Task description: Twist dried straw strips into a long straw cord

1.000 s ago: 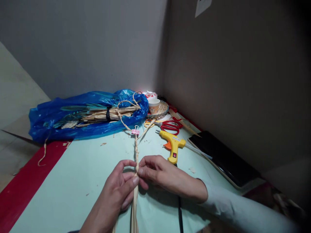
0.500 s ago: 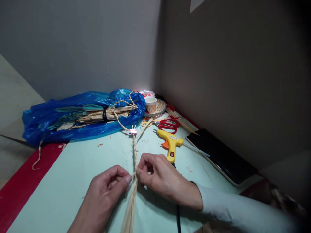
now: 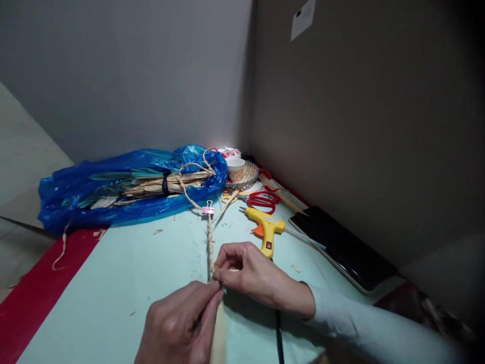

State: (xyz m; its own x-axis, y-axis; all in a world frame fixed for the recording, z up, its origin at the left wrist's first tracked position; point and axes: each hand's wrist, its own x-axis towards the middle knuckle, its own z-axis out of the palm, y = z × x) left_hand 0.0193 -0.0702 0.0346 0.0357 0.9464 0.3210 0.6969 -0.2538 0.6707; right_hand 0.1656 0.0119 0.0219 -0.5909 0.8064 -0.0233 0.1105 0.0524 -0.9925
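Observation:
A pale braid [image 3: 210, 247] of dried, husk-like strips runs toward me from a pink binder clip [image 3: 208, 209]. At the braid's near end my right hand [image 3: 248, 270] pinches the strips between thumb and fingertips. Just below and left of it, my left hand [image 3: 182, 318] is closed on the strips too, its fingertips close to the right hand's. Loose strips [image 3: 219, 331] hang down toward me beneath the hands, slightly blurred. Past the clip, the thin finished cord [image 3: 184, 183] curls up over a blue plastic bag.
The blue bag [image 3: 91, 220] holds a tied bundle of dried strips [image 3: 151, 186]. Right of the braid lie a yellow glue gun [image 3: 270, 227], red-handled scissors [image 3: 263, 201] and a black tablet-like slab [image 3: 348, 250]. A paper cup [image 3: 235, 171] stands in a woven basket [image 3: 252, 174] by the wall corner.
My left hand has moved right and turned over, coming up against the right hand at the braid. The loose strips have swung right. My right hand stays nearly in place.

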